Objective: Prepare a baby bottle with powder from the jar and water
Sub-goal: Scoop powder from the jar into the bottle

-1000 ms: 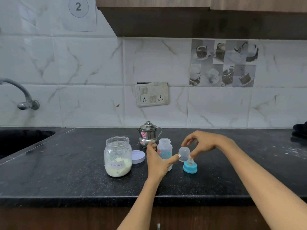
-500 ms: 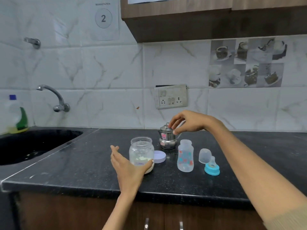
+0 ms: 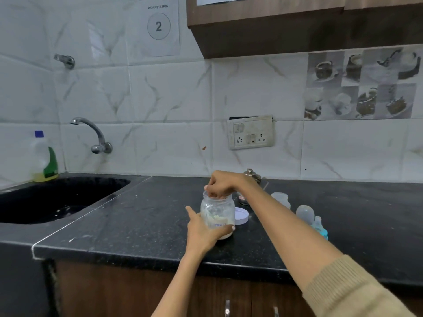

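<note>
Standing at the far left of the frame, a dish-soap bottle [image 3: 44,157] with a blue cap is seen beside the black sink [image 3: 57,197], above which a curved tap [image 3: 92,136] is fixed to the tiled wall. At centre, on the black worktop [image 3: 137,225], the glass powder jar [image 3: 217,213] is steadied upright by the left hand [image 3: 202,229], whose fingers are wrapped round its lower part. The jar's open mouth is entered from above by the curled fingers of the right hand [image 3: 220,184]; whether anything is grasped in that grip cannot be told. The jar's white lid [image 3: 241,216] lies just to the right. A steel pot [image 3: 251,177] is partly hidden behind the right arm. Further right, the open baby bottle [image 3: 281,199], its clear cap [image 3: 305,213] and blue teat ring [image 3: 320,228] are found.
</note>
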